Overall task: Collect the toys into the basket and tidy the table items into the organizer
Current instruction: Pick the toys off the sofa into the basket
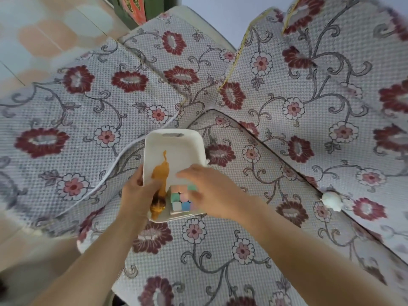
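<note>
A white basket (174,149) sits on the floral sofa cushion (220,250). The left hand (138,193) grips its near-left rim. The right hand (212,193), fingers curled, holds a pastel puzzle cube (180,198) in the near-right corner, beside an orange toy animal (160,180). A small white toy (331,200) lies by the cushion's right edge.

White basket (174,141), pastel cube (182,198)

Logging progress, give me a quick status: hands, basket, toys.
Left hand grips basket rim. Right hand on pastel cube, inside beside orange toy. White toy still out.
</note>
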`<state>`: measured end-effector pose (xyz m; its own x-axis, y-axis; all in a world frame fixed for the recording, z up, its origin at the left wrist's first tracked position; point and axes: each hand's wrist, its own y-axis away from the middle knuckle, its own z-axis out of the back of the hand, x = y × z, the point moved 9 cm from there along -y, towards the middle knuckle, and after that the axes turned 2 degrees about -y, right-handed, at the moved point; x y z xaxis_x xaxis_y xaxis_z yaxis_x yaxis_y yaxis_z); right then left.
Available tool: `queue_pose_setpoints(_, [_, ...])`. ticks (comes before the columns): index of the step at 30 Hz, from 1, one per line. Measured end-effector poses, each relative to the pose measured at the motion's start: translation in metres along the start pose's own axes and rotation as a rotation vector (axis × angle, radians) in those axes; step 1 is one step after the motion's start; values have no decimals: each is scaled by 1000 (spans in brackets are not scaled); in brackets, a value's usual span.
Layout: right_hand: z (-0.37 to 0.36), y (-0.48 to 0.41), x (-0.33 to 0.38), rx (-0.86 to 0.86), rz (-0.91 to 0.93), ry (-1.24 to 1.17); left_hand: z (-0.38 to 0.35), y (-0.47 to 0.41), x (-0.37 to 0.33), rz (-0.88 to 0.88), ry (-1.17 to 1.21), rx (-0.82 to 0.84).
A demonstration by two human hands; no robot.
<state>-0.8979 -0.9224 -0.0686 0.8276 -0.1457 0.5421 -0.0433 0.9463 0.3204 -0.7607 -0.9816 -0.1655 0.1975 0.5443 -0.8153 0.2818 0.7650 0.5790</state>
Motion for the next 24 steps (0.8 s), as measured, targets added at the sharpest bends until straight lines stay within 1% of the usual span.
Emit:
queue_pose_setpoints(4, [32, -7, -27, -332, -116, -70, 31, 1, 15, 22, -6, -54])
queue_pose_setpoints(6, [32, -12, -55, -403, -211, -84, 42, 1, 21, 23, -9, -87])
queue_pose_setpoints(10, [-5, -30, -113, -310, -417, -49, 54, -1, 33, 23, -6, -97])
queue_pose_setpoints(13, [-26, -45, -144, -267, -522, -35, 54, -5, 39, 12, -32, -101])
queue_pose_setpoints(17, [-51, -78, -168, -226, -569, -3, 50, -21, 56, 26, -30, -59])
queue_pose_setpoints(20, [-59, -101, -176, -191, -568, 88, 48, -29, 66, 57, -24, -52])
queue_pose_setpoints(24, [-78, -127, -184, -102, -575, 149, 46, -38, 77, 73, -28, -36])
